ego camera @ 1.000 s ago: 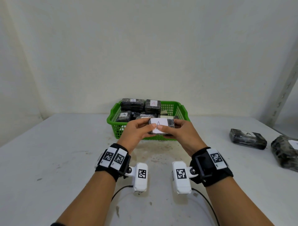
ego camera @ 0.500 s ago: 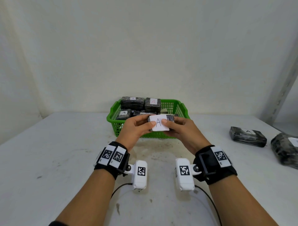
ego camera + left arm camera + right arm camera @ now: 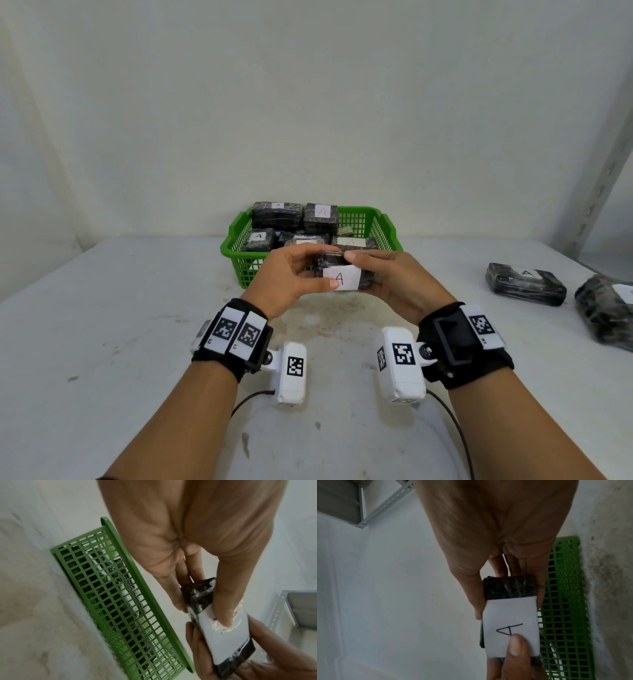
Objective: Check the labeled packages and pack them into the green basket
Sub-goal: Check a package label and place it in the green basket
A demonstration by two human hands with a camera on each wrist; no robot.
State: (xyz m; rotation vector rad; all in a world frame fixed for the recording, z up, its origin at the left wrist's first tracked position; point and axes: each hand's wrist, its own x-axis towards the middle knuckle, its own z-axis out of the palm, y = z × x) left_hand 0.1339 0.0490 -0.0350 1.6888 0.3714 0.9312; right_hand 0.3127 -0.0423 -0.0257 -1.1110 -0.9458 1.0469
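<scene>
Above the near middle of the worktop, the left hand and right hand together grasp one black wrapped package, each clasping an end with thumb on the near face and fingers behind. Its long axis runs left to right, and its white label with a handwritten A faces the person, upright. Just beyond it stands the green basket, holding several black packages marked A. Far right on the worktop lie two more packages, well apart from the basket.
</scene>
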